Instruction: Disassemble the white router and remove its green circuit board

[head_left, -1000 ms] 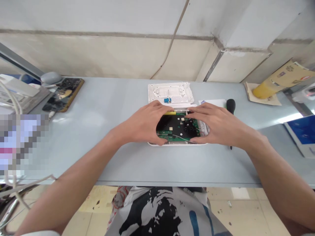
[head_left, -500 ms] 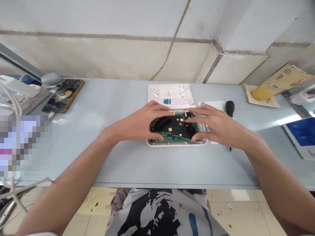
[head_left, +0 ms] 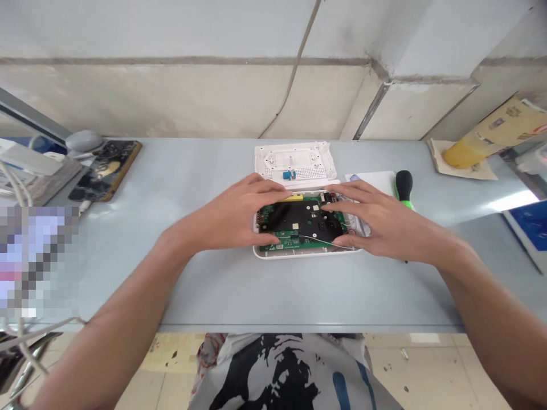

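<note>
The white plastic tray (head_left: 307,254) sits in the middle of the counter (head_left: 205,290), its long sides running left to right, and it holds a circuit board (head_left: 301,234). The board lies flat and fills the tray almost to the rim, its long axis also running left to right. It is green, with a large black panel across most of its top, a yellow strip along the far edge, and a thin white wire (head_left: 320,242) curving over the near right part.

Both hands are spread wide over the board, fingers bent down onto it. The left hand (head_left: 228,216) comes in from the left and wraps the left end, and the right hand (head_left: 384,222) lies across the right end, its fingertips on the black panel. How firmly they grip, I cannot tell.

Just beyond the tray lies a white plastic shell (head_left: 294,156), ribbed inside, with a blue connector (head_left: 289,175) at its near edge. To the right, a green-and-black screwdriver (head_left: 404,188) lies pointing toward the near side, its handle at the far end, beside a sheet of paper (head_left: 370,177).
</note>
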A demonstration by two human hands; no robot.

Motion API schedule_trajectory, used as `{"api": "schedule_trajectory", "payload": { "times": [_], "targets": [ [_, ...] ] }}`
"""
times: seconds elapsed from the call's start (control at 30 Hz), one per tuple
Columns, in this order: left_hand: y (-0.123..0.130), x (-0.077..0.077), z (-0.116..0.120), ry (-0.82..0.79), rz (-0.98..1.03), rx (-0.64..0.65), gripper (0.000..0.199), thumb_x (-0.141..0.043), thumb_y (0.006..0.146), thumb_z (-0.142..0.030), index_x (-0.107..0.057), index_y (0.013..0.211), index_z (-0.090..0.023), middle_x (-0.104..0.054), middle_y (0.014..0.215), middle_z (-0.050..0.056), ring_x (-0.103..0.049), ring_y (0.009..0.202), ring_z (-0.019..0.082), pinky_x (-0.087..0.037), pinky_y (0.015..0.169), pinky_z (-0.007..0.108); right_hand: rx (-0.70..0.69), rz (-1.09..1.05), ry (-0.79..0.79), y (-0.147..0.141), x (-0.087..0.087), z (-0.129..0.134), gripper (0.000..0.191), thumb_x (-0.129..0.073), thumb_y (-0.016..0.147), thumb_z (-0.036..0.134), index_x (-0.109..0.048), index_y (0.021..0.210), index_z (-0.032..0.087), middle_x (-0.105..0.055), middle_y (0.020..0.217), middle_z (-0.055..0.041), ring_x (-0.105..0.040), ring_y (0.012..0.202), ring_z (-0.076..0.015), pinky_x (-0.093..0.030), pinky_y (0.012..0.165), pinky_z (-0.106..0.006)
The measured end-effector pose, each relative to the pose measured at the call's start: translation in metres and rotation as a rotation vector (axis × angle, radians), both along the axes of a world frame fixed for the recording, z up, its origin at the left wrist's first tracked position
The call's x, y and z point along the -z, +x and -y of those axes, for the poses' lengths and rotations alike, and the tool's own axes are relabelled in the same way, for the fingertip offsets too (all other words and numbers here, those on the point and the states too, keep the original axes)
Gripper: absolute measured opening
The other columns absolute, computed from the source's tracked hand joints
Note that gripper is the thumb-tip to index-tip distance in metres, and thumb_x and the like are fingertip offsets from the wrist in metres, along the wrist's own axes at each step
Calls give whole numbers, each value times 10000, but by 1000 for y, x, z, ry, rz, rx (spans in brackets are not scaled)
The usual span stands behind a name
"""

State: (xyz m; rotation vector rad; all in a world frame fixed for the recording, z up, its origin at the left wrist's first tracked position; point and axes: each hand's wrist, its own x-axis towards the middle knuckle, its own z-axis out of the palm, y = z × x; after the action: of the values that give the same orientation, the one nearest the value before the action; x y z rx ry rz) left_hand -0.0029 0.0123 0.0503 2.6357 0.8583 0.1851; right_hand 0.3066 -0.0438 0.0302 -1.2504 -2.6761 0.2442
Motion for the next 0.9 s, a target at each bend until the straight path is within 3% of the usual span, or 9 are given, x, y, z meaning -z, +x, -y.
{"api": "schedule_trajectory", "payload": {
  "times": [0.2, 0.4, 0.5, 0.57, 0.63, 0.7, 0.8, 0.9],
  "targets": [
    [3, -2, 2, 30, -9, -7, 596, -790, 858, -434, -669, 1408, -240, -685, 1418, 73, -575, 1285, 316, -454, 1124, 436, 30, 51, 59, -8, 0, 3, 479, -750, 933, 400, -682, 1343, 162, -598, 1496, -175, -544, 1337, -401, -580, 989, -571],
    [5, -2, 3, 39, -10, -19, 565, -770, 852, -416, -676, 1374, -222, -694, 1397, 78, -575, 1241, 309, -474, 1079, 440, 113, 116, 61, -14, 1, 5, 492, -781, 888, 348, -662, 1333, 176, -596, 1518, -166, -535, 1358, -437, -617, 722, -469],
    [4, -2, 3, 38, -9, -14, 596, -755, 858, -402, -645, 1410, -208, -669, 1422, 103, -548, 1306, 323, -474, 1089, 450, 85, 15, 39, -9, 3, 1, 521, -778, 909, 463, -671, 1347, 202, -623, 1501, -145, -567, 1344, -407, -616, 849, -518],
    [3, -2, 3, 38, -18, -16, 616, -752, 854, -388, -629, 1428, -200, -647, 1442, 118, -529, 1342, 332, -473, 1102, 460, 71, -103, 8, -4, 1, -3, 391, -707, 967, 500, -724, 1254, 236, -649, 1477, -110, -593, 1331, -361, -580, 979, -535],
    [2, -1, 2, 43, -24, -12, 608, -742, 862, -383, -627, 1430, -201, -638, 1445, 121, -528, 1347, 331, -476, 1105, 458, 98, -214, 25, 1, -3, -6, 253, -605, 1038, 434, -767, 1091, 248, -671, 1441, -85, -609, 1310, -318, -535, 1052, -519],
    [0, 0, 2, 57, -16, 7, 588, -725, 881, -382, -624, 1432, -204, -632, 1448, 118, -530, 1346, 322, -476, 1111, 449, 150, -307, 50, 5, -10, -7, 247, -564, 1057, 363, -769, 988, 244, -716, 1331, -82, -652, 1203, -275, -535, 1007, -464],
    [-1, 2, 2, 72, -14, 21, 588, -727, 902, -398, -611, 1447, -211, -610, 1473, 113, -515, 1369, 318, -462, 1137, 450, 174, -398, -90, 9, -19, -7, 195, -630, 1022, 367, -768, 939, 256, -754, 1081, -52, -682, 946, -208, -531, 796, -365],
    [1, 3, 4, 65, -39, 9, 710, -793, 865, -491, -582, 1484, -215, -588, 1503, 119, -490, 1387, 342, -455, 1145, 477, 87, -363, -268, 10, -19, -7, 189, -659, 1008, 370, -774, 908, 258, -741, 972, -29, -659, 868, -180, -500, 771, -350]
  ]
}}
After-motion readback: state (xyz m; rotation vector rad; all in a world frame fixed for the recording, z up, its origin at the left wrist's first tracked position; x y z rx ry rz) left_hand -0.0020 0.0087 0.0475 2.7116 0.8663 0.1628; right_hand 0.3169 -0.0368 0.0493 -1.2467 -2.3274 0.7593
